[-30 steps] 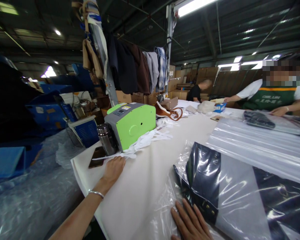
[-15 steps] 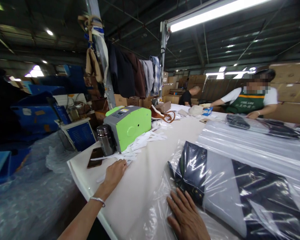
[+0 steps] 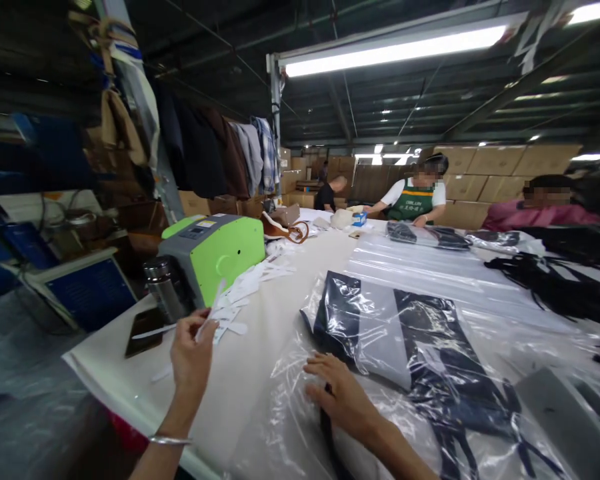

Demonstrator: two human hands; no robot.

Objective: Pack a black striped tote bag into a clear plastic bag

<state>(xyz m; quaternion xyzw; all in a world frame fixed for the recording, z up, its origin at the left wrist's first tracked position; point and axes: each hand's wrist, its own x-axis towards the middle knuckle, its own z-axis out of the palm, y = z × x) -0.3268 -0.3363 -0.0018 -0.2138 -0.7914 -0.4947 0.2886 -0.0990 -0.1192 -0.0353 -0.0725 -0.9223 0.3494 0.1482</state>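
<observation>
My left hand, a silver bangle at its wrist, is raised over the near left part of the table. Its thumb and fingers pinch a white paper strip that points upward. Loose white strips lie just beyond it along the green machine. My right hand has its fingers stretched out, nothing gripped, over clear plastic film. Beyond its fingertips lies a dark and grey item in a clear plastic bag, with dark straps near its lower edge. A black strap runs under my right hand.
A green and grey machine, a steel flask and a dark phone stand or lie at the left. Clear plastic sheets cover the table's right side. Across it, a person in a green apron handles another bagged item.
My left hand has lifted off the table with a white strip in its fingers. My right hand remains over the plastic. The view has swung right, showing another person in pink.
</observation>
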